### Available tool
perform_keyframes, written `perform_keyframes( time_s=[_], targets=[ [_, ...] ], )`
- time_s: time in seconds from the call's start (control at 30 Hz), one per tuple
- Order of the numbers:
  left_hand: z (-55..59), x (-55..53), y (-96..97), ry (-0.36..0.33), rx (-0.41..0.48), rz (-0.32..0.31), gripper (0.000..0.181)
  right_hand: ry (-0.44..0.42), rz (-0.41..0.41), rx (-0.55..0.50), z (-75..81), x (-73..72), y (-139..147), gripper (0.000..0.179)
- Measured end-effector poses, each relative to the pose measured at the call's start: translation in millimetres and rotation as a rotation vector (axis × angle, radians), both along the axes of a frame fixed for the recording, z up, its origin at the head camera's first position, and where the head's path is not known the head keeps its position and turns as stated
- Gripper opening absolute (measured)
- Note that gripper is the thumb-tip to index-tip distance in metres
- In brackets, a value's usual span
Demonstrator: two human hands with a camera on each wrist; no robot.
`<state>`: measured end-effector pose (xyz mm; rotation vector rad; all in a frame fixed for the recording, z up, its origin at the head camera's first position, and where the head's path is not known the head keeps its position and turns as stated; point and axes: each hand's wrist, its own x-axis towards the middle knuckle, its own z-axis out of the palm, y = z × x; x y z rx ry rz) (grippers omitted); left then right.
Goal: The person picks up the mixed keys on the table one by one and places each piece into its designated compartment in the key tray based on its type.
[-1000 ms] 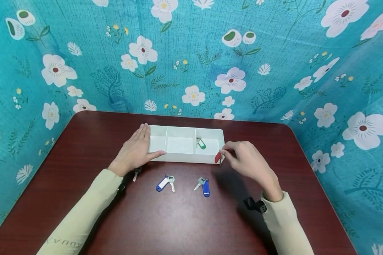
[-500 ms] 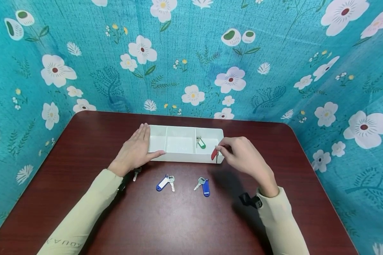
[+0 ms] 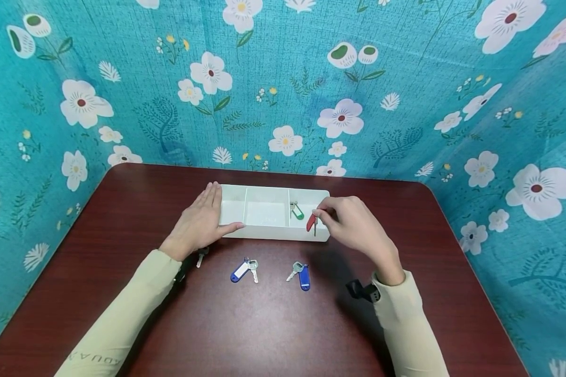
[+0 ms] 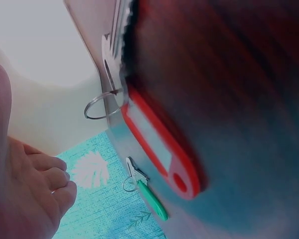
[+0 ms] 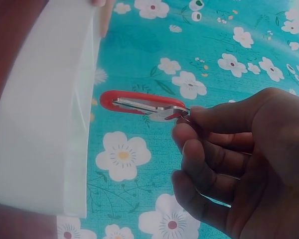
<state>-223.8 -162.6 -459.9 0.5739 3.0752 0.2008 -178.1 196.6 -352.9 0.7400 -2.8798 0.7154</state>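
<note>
My left hand (image 3: 198,222) lies with straight fingers along the left end of a white three-section tray (image 3: 273,232), its thumb over the front rim. My right hand (image 3: 360,225) pinches the ring of a key with a red tag (image 5: 139,102) between thumb and finger. That key hangs at the tray's front wall, by the right section. Inside the right section is a key with a green tag (image 3: 298,211). Under my left wrist, the left wrist view shows another red-tagged key (image 4: 159,144) and a second green-tagged key (image 4: 152,199) on the table.
In front of the tray, two keys lie on the dark red table (image 3: 273,324): one with a blue-and-white tag (image 3: 240,271), one with a blue tag (image 3: 304,277). A turquoise flowered cloth (image 3: 264,78) rises behind and at both sides.
My right hand has moved left and slightly away from me, bringing the red-tagged key further along the tray's front wall. The left hand and the tray have stayed put.
</note>
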Motion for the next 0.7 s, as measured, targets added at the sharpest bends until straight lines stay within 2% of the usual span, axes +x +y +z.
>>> perform_keyframes(
  time_s=[0.7],
  targets=[
    [-1.7, -1.0, 0.1, 0.005, 0.004, -0.001, 0.123, 0.021, 0.04, 0.05, 15.1, -13.8, -15.1, 0.014]
  ],
)
